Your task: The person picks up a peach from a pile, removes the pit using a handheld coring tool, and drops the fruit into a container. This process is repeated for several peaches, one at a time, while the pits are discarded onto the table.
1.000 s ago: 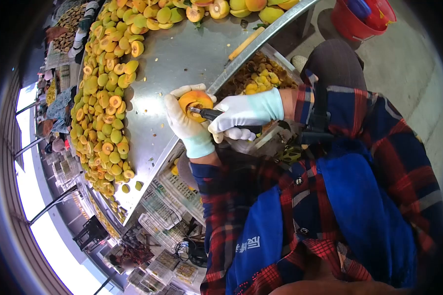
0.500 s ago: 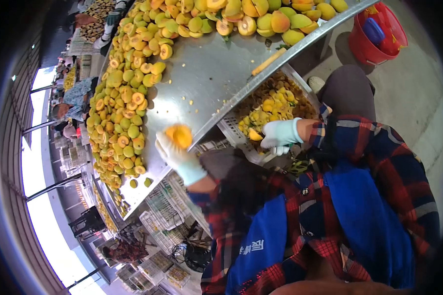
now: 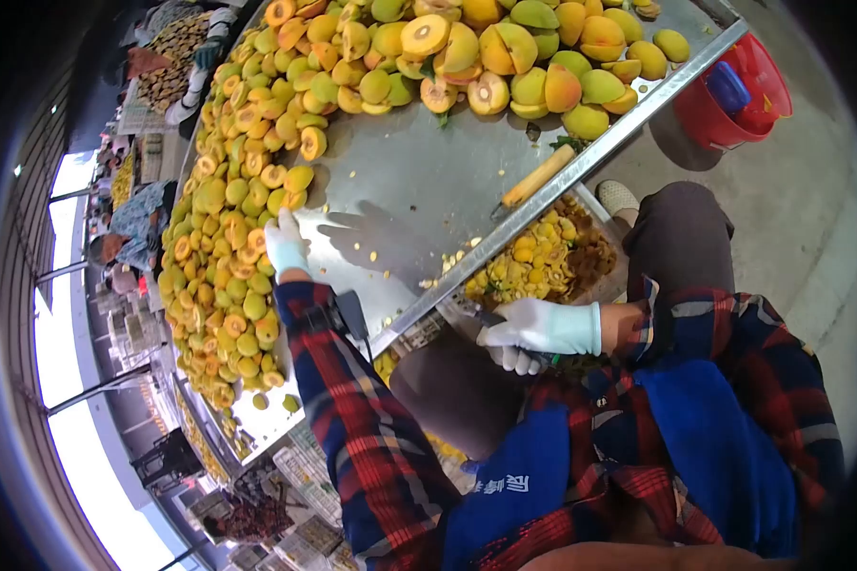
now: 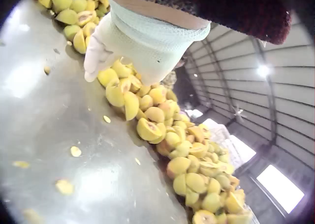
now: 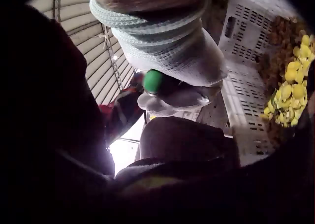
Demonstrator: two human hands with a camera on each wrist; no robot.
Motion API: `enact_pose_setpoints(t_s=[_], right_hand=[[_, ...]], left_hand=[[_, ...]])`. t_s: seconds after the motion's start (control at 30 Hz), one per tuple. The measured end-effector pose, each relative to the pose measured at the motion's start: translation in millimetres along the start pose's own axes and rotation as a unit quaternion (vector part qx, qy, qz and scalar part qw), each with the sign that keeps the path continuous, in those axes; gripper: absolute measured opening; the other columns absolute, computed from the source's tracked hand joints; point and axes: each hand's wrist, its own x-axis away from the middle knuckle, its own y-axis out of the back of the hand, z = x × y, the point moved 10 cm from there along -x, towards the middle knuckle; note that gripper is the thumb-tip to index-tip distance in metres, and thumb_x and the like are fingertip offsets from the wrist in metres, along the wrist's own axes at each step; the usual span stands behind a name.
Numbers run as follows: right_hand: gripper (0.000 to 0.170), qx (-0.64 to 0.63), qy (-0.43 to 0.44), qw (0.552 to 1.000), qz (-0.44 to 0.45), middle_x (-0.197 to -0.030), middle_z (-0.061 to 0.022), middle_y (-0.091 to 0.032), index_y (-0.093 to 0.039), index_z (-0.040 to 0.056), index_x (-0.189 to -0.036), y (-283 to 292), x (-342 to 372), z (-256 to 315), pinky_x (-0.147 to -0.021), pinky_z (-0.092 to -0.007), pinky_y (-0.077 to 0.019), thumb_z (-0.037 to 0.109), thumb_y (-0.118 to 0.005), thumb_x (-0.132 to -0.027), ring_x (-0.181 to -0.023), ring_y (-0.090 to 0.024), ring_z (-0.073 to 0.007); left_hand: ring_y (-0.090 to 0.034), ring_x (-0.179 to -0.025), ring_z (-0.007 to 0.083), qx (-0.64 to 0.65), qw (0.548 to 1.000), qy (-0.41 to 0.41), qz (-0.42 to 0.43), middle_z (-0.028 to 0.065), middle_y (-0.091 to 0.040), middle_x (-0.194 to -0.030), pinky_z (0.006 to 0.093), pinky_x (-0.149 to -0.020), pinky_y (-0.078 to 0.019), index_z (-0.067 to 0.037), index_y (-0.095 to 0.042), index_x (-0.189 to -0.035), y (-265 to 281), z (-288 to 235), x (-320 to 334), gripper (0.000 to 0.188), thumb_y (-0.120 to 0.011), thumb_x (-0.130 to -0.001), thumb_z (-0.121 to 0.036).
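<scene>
In a white glove, the left hand [image 3: 286,244] reaches to the inner edge of the pile of halved peaches [image 3: 221,314]. The left wrist view shows that hand [image 4: 129,49] over the fruit [image 4: 153,114], thumb extended; its other fingertips are hidden, so a hold on a fruit cannot be made out. Near the lap, the gloved right hand [image 3: 543,328] grips a dark-handled tool [image 3: 488,317]. In the right wrist view the tool's green handle end [image 5: 153,81] sticks out of the curled right hand [image 5: 172,61].
The metal table [image 3: 400,171] has a raised edge. A wooden-handled tool [image 3: 538,178] lies beside that edge. Below stands a crate [image 5: 241,76] with yellow pieces [image 5: 295,86]. A red bucket [image 3: 733,100] is on the floor; other people are at the far left.
The left hand has moved from the table's near edge to the pile, and the orange fruit half it held is no longer seen. The right hand has moved slightly down in the head view.
</scene>
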Motion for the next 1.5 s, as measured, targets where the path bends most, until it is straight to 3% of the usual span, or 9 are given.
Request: enact_pose_setpoints(t_s=[0.07, 0.4, 0.57, 0.77, 1.03, 1.13, 1.2, 1.37, 1.5], right_hand=[[0.036, -0.008, -0.015, 1.000, 0.000, -0.075, -0.0111, -0.060, -0.050, -0.0015, -0.107, -4.3, -0.3, 3.2, -0.046, -0.0282, -0.0474, 0.031, -0.060, -0.093, -0.056, -0.059, -0.0156], [0.052, 0.173, 0.141, 0.973, -0.051, -0.070, -0.0037, -0.060, -0.044, 0.0108, -0.139, -11.2, 24.6, 59.3, -0.051, -0.0258, -0.0501, 0.035, -0.054, -0.095, -0.057, -0.058, -0.0107], [0.041, 0.382, 0.447, 0.785, -0.192, -0.080, -0.0237, -0.063, -0.059, 0.0016, -0.107, -16.5, 61.6, 118.9, -0.067, -0.0477, -0.0507, 0.040, -0.057, -0.092, -0.078, -0.063, -0.0429], [0.037, 0.453, 0.470, 0.717, -0.245, -0.068, -0.0216, -0.061, -0.057, -0.0002, -0.091, -32.2, 71.4, 134.0, -0.059, -0.0466, -0.0502, 0.037, -0.058, -0.092, -0.066, -0.063, -0.0406], [0.039, 0.483, 0.433, 0.729, -0.216, -0.071, -0.0208, -0.064, -0.057, -0.0006, -0.095, -30.3, 52.3, 117.1, -0.059, -0.0430, -0.0518, 0.038, -0.056, -0.092, -0.066, -0.065, -0.0364], [0.033, 0.400, 0.380, 0.822, -0.142, -0.065, -0.0142, -0.060, -0.054, -0.0002, -0.095, -29.3, 40.2, 110.1, -0.053, -0.0375, -0.0512, 0.033, -0.056, -0.093, -0.058, -0.065, -0.0272], [0.034, 0.303, 0.232, 0.923, -0.047, -0.063, -0.0114, -0.060, -0.054, -0.0008, -0.093, -28.4, 29.0, 92.9, -0.049, -0.0332, -0.0512, 0.033, -0.054, -0.093, -0.055, -0.065, -0.0214], [0.033, 0.426, 0.193, 0.884, -0.022, -0.062, -0.0081, -0.059, -0.054, 0.0002, -0.092, -26.1, 23.9, 93.8, -0.046, -0.0300, -0.0506, 0.033, -0.053, -0.092, -0.050, -0.062, -0.0177], [0.034, 0.288, 0.151, 0.945, 0.022, -0.061, -0.0098, -0.060, -0.058, -0.0018, -0.086, -30.7, 16.4, 80.3, -0.047, -0.0311, -0.0505, 0.031, -0.051, -0.092, -0.050, -0.062, -0.0185]], left_hand=[[-0.059, -0.048, 0.0272, 0.021, 0.999, 0.020, -0.041, 0.0138, -0.061, -0.078, 0.0376, -0.043, -0.0505, -0.001, -0.053, -0.104, -16.4, 25.2, -69.7, 0.038, -0.058, -0.093, -0.038], [-0.057, -0.057, 0.0160, 0.343, 0.927, 0.049, 0.146, 0.0086, -0.061, -0.082, 0.0206, -0.043, -0.0411, -0.004, -0.054, -0.101, -51.5, -11.5, 35.1, 0.023, -0.067, -0.083, -0.011], [-0.058, -0.062, 0.0161, 0.478, 0.830, 0.044, 0.283, 0.0147, -0.066, -0.101, 0.0204, -0.045, -0.0416, -0.001, -0.056, -0.111, -34.2, -53.0, 163.8, 0.028, -0.059, -0.088, -0.019], [-0.062, -0.076, 0.0164, 0.555, 0.786, 0.076, 0.263, 0.0121, -0.064, -0.099, 0.0232, -0.056, -0.0483, -0.006, -0.054, -0.127, -38.2, -77.7, 281.0, 0.046, -0.049, -0.098, -0.041], [-0.061, -0.087, 0.0172, 0.379, 0.914, -0.105, 0.098, 0.0115, -0.063, -0.100, 0.0250, -0.071, -0.0507, 0.000, -0.057, -0.115, -26.4, -89.2, 304.4, 0.040, -0.033, -0.104, -0.031], [-0.061, -0.089, 0.0216, 0.276, 0.936, -0.213, -0.040, 0.0148, -0.064, -0.101, 0.0325, -0.081, -0.0514, 0.002, -0.060, -0.107, -10.9, -93.0, 303.3, 0.035, -0.033, -0.103, -0.021], [-0.061, -0.088, 0.0214, 0.255, 0.945, -0.201, -0.041, 0.0149, -0.064, -0.101, 0.0322, -0.080, -0.0512, 0.003, -0.060, -0.106, -10.1, -94.2, 302.4, 0.035, -0.034, -0.103, -0.021], [-0.061, -0.085, 0.0218, 0.155, 0.963, -0.219, -0.032, 0.0153, -0.064, -0.100, 0.0317, -0.078, -0.0508, 0.004, -0.059, -0.102, -7.1, -97.7, 300.9, 0.036, -0.035, -0.102, -0.023], [-0.061, -0.083, 0.0222, 0.198, 0.953, -0.222, -0.053, 0.0153, -0.064, -0.095, 0.0320, -0.076, -0.0503, 0.005, -0.060, -0.098, -9.5, -102.7, 305.8, 0.036, -0.035, -0.102, -0.021]])
